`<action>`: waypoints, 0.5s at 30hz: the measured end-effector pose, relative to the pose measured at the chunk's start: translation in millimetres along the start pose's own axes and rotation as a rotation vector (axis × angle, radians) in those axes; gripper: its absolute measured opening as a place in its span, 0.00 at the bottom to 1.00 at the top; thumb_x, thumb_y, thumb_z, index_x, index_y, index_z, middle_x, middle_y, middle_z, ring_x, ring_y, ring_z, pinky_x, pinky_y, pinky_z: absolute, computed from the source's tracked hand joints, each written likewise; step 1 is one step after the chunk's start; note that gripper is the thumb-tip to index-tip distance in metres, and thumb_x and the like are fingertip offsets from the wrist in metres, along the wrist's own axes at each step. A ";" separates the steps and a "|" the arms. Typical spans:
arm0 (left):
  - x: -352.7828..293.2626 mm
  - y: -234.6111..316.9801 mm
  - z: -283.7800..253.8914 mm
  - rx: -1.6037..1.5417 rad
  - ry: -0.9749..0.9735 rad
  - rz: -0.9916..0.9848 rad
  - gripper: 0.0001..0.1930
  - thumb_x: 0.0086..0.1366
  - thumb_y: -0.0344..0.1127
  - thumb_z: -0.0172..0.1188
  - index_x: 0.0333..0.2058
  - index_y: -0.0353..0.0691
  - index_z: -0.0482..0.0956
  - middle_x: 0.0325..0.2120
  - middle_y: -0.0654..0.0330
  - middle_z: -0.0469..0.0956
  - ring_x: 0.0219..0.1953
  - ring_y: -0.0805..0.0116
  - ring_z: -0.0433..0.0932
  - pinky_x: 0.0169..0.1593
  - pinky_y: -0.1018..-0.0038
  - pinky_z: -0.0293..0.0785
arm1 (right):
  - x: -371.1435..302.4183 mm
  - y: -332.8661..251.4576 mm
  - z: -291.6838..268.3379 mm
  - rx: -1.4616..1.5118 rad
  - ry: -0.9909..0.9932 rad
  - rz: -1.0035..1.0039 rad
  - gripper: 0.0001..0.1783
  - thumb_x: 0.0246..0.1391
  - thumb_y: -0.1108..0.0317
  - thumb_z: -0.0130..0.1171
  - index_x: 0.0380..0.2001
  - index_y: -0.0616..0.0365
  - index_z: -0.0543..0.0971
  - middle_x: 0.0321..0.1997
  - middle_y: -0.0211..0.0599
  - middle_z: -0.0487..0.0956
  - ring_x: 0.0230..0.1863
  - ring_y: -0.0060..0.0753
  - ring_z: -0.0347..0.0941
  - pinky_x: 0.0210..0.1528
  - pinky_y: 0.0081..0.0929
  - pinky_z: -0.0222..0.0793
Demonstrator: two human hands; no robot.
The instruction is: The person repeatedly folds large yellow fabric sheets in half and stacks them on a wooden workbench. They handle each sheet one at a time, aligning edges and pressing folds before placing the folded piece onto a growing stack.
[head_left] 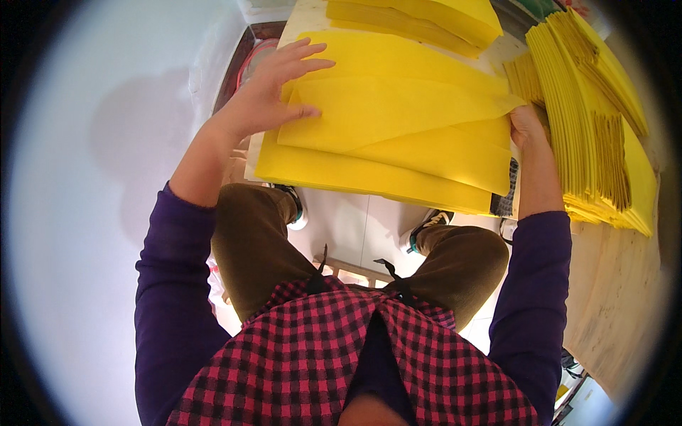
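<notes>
In front of me, a stack of large yellow cloth-like sheets lies on a pale work surface. Its top sheet has a flap folded over at a slant, drawn toward the right. My right hand pinches the corner of that sheet at the stack's right edge; its fingertips are partly hidden. Over the left edge of the stack, my left hand is open with fingers spread, holding nothing. Its thumb is over the yellow sheet, and whether it touches cannot be made out.
Another yellow stack sits behind the front one. To the right, folded yellow bundles are piled on a wooden board. A white wall rises close on my left. My knees are below the work surface's near edge.
</notes>
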State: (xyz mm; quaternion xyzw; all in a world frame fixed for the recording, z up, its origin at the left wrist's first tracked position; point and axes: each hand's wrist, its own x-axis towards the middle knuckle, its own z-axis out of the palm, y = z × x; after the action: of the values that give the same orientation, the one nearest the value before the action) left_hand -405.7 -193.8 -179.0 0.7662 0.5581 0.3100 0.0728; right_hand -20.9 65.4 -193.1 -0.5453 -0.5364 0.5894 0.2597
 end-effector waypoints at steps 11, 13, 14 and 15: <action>17.1 -16.9 -3.9 -0.361 0.060 -0.230 0.18 0.51 0.37 0.71 0.41 0.42 0.80 0.50 0.62 0.76 0.59 0.62 0.68 0.63 0.64 0.59 | -0.9 3.9 -1.6 0.047 -0.028 0.002 0.27 0.54 0.59 0.63 0.54 0.61 0.73 0.49 0.40 0.78 0.47 0.31 0.75 0.47 0.27 0.72; 8.5 -7.2 -6.7 -0.298 0.002 -0.134 0.23 0.47 0.40 0.73 0.43 0.43 0.79 0.50 0.61 0.76 0.60 0.60 0.67 0.63 0.62 0.60 | -2.1 3.1 -1.0 0.056 -0.031 -0.008 0.27 0.53 0.60 0.63 0.53 0.61 0.73 0.49 0.40 0.78 0.47 0.32 0.75 0.47 0.27 0.72; 2.5 -0.5 -7.1 -0.271 -0.041 -0.073 0.25 0.45 0.40 0.74 0.43 0.43 0.79 0.51 0.61 0.75 0.60 0.59 0.67 0.63 0.62 0.59 | -2.6 2.6 -0.9 0.031 -0.015 0.005 0.27 0.53 0.60 0.63 0.53 0.61 0.73 0.49 0.40 0.78 0.47 0.32 0.75 0.47 0.27 0.72; -3.5 6.6 -7.5 -0.245 -0.083 -0.014 0.27 0.43 0.41 0.75 0.44 0.44 0.79 0.51 0.61 0.75 0.61 0.57 0.66 0.63 0.61 0.58 | -2.7 1.6 -0.8 0.017 -0.021 0.010 0.27 0.53 0.60 0.63 0.53 0.62 0.73 0.49 0.40 0.78 0.47 0.32 0.75 0.46 0.27 0.72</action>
State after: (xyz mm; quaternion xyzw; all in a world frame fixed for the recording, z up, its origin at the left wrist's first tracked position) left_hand -405.2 -201.1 -171.3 0.7599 0.5180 0.3431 0.1911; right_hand -19.0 62.7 -193.4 -0.5396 -0.5311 0.6011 0.2557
